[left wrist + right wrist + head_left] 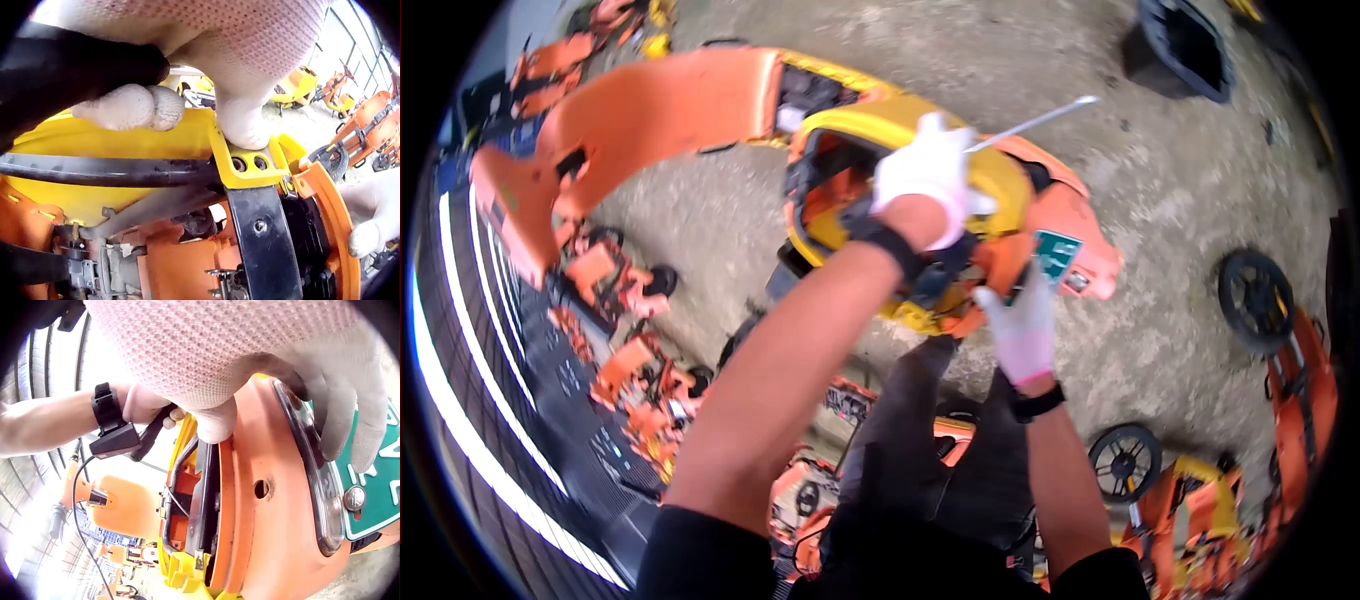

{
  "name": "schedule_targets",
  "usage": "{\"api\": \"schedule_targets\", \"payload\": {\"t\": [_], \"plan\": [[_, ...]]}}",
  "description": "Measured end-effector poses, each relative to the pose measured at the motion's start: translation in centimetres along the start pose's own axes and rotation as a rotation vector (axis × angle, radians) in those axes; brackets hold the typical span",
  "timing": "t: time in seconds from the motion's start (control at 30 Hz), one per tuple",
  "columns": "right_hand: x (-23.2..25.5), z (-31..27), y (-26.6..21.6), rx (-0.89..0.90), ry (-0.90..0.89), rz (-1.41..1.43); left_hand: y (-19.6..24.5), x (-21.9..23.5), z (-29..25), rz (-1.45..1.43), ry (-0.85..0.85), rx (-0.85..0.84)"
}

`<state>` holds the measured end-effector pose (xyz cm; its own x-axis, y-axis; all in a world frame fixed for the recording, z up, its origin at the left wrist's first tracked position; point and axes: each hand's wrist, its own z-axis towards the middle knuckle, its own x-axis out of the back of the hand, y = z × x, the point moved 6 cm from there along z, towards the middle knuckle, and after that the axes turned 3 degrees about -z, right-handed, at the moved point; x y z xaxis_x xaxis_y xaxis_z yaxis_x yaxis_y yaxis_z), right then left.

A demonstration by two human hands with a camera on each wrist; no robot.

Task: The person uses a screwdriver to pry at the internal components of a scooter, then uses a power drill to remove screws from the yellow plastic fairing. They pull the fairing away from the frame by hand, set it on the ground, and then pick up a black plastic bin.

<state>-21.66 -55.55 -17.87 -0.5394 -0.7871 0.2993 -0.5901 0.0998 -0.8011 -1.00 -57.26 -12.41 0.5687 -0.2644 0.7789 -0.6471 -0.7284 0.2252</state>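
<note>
The left hand (pixel 925 175) has its fingers curled round a dark-handled tool (pixel 1040 122), so this grip is grasping; the metal shaft points out past the yellow side, away from the wrist. The thumb lies apart from the handle, its tip against a yellow bracket (pixel 250 179) just beside two round holes, probably so that one hand can carry the tool and feel or steady the bracket at once. The bracket sits at the end of a black bar (pixel 265 250), which seems to be its support. The right hand (pixel 1020 325) also has a firm grip: its thumb hooks over the edge of the orange tail cover (pixel 284 512) while its fingers reach across the lamp (pixel 315 481) toward the green number plate (pixel 378 459). Taking the cover from both sides likely stops it shifting while the left thumb presses close by. Bracket and cover both belong to the scooter (pixel 690 100), which lies across the space in front of the person's legs (pixel 890 420), a position that seems chosen to bring its tail within reach of both arms. Further out on the concrete floor (pixel 1050 50) are a dark bucket (pixel 1145 65) and more orange scooters, their wheels (pixel 1255 300) well apart from the work.
</note>
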Motion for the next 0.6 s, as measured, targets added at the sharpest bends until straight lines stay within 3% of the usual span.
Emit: {"api": "schedule_targets", "payload": {"t": [0.03, 0.07, 0.23, 0.3, 0.37, 0.4, 0.43, 0.5, 0.53, 0.57, 0.6], "plan": [[-0.5, 0.4, 0.8, -0.032, -0.073, 0.153, 0.1, 0.2, -0.9, -0.053, 0.071, -0.008], [-0.5, 0.4, 0.8, -0.002, -0.052, 0.129, -0.1, 0.5, -1.8, -0.150, 0.097, 0.014], [0.1, -0.3, 1.4, 0.035, 0.045, -0.136, -6.5, 0.6, -12.7, -0.730, 0.658, -0.070], [0.8, -1.7, -0.7, 0.107, 0.220, -0.314, -12.3, -3.0, -18.1, -0.947, 0.666, 0.051], [-0.3, -4.2, -5.6, 0.210, 0.357, -0.343, -19.4, -9.3, -23.6, -0.997, 0.660, 0.337], [-2.5, -5.8, -7.3, 0.270, 0.280, -0.273, -23.3, -13.4, -26.6, -1.063, 0.542, 0.574], [-4.8, -7.6, -8.3, 0.323, 0.211, -0.203, -26.8, -17.0, -29.0, -1.016, 0.620, 0.653], [-12.2, -10.7, -8.9, 0.427, -0.202, -0.217, -34.0, -26.4, -33.9, -1.289, 0.596, 0.953], [-15.9, -11.5, -7.1, 0.337, -0.355, -0.154, -36.5, -30.4, -35.7, -1.385, 0.562, 1.136], [-19.6, -11.7, -4.3, 0.247, -0.499, -0.086, -38.4, -33.1, -36.7, -1.372, 0.510, 1.200], [-22.2, -11.2, -1.3, 0.225, -0.498, -0.130, -39.1, -34.5, -37.3, -1.360, 0.482, 1.265]]}}
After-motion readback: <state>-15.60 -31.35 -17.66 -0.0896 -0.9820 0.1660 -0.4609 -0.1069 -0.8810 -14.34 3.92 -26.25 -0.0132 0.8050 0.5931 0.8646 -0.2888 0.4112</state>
